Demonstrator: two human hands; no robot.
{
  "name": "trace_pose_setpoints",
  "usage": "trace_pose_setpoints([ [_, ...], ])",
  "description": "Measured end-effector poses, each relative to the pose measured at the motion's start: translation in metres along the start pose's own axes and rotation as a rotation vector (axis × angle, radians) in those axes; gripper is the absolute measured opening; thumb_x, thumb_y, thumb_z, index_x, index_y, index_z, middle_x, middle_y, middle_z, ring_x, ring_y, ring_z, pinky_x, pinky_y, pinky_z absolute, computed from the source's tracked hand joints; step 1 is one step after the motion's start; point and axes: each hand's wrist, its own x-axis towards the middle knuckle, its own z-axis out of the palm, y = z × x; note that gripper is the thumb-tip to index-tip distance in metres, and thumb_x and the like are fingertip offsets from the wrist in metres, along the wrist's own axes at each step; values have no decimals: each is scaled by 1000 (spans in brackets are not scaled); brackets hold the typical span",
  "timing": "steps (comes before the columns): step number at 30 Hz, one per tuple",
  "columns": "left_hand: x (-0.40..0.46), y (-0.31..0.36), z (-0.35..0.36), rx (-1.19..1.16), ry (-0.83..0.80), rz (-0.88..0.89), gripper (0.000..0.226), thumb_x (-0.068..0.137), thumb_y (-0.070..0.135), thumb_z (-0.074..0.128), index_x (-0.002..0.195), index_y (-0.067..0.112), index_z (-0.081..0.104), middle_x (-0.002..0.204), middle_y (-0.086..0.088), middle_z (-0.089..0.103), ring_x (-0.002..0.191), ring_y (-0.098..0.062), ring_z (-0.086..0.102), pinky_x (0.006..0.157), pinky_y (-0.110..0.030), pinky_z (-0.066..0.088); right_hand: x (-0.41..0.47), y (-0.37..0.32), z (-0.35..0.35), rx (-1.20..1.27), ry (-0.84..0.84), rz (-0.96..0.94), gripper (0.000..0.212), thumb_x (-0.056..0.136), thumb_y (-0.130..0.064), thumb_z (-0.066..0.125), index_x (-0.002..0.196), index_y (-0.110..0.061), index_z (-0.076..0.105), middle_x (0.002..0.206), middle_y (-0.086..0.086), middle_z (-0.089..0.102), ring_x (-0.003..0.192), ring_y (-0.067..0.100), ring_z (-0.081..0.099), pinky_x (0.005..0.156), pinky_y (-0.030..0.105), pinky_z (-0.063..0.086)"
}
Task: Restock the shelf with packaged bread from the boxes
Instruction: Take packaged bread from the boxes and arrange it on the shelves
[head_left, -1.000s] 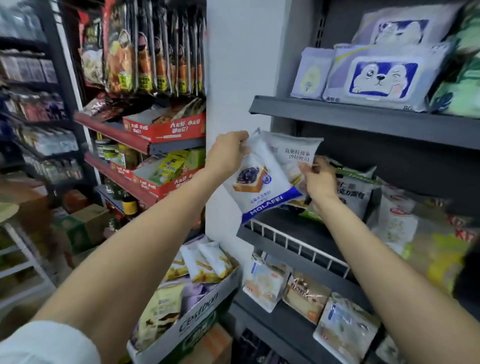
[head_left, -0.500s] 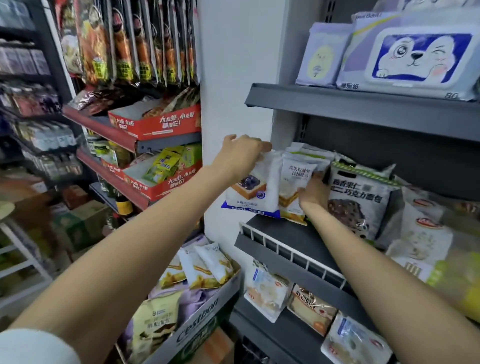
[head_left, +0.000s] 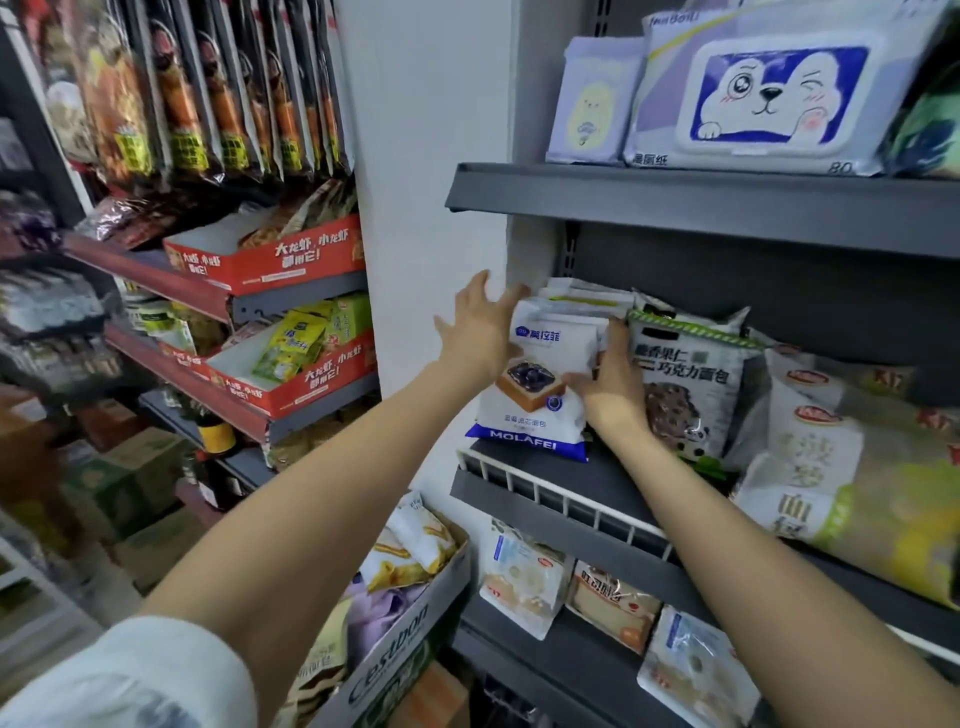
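Both hands are up at the middle shelf (head_left: 571, 512), the grey one with the white wire rail along its front. The MOLAFEI bread pack (head_left: 535, 395) stands upright at the shelf's far left end, just behind that rail, blue band at the bottom. The left hand (head_left: 480, 332) lies against the pack's left edge with fingers spread and straight, gripping nothing. The right hand (head_left: 613, 379) presses on the pack's right side, fingers reaching between it and the chocolate bread bag (head_left: 685, 384) beside it; how far those fingers curl I cannot tell. Behind the front pack, at least two more white packs (head_left: 582, 301) are stacked up. Below, three bread bags (head_left: 524, 582) lean on the lower shelf. At lower left, one open Cestbon box (head_left: 410, 639) holds several snack bags.
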Motion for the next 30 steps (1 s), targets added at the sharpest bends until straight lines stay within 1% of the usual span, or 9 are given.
trace_pose_setpoints([
  [2,-9,-9,9,-207,-58,-112,69,83,11,68,139,31,32,152,-20,13,134,-41,31,105,-50,37,-2,6,2,-99,59,-74,90,83,-4,67,151,-23,11,152,10,26,136,27,35,101,35,39],
  [4,-14,-13,15,-327,-95,-94,70,84,9,66,141,28,30,140,-24,32,119,-39,47,89,-31,44,-4,7,1,-314,56,-196,93,82,-8,70,151,-27,11,154,6,13,141,24,23,105,40,38],
  [7,-18,-14,16,-361,-108,-52,64,86,12,63,140,25,31,114,-23,57,102,-36,59,76,-30,46,-9,5,1,-599,5,-326,83,85,-14,67,150,-22,17,157,6,5,143,25,11,106,39,36],
  [10,-25,-14,15,-421,-104,-78,60,90,9,56,142,26,30,119,-20,60,108,-30,59,77,-26,44,-11,1,5,-697,-39,-388,75,87,-13,63,148,-14,21,157,9,8,143,28,13,113,38,31],
  [15,-43,-25,9,-400,-6,-87,48,93,9,50,139,19,38,134,-18,50,112,-29,58,92,-31,44,-29,-15,17,-493,-92,-407,60,92,-17,56,145,-14,29,151,7,22,136,25,29,107,38,38],
  [20,-91,-74,-7,-228,127,-190,27,92,15,49,119,14,55,110,-7,66,95,-23,62,81,-39,53,-68,-50,57,-206,-315,-469,31,93,-9,46,123,-15,53,122,6,51,98,17,55,80,24,41],
  [22,-122,-104,-14,-137,81,-283,22,91,18,50,112,14,58,102,-7,68,93,-25,62,76,-40,53,-89,-62,86,-202,-436,-487,24,93,-12,47,114,-14,60,114,6,58,93,18,56,77,24,41],
  [25,-177,-162,-24,-29,-53,-450,18,90,20,51,103,11,60,102,-10,67,93,-30,61,75,-39,52,-132,-71,139,-233,-641,-488,24,91,-13,50,108,-13,65,111,7,66,100,25,59,84,37,50],
  [30,-290,-257,-42,-55,-278,-688,22,90,19,53,100,5,68,102,-13,69,94,-31,64,74,-31,49,-229,-76,237,-303,-980,-448,24,91,-11,48,103,-5,67,104,16,68,100,32,61,85,42,51],
])
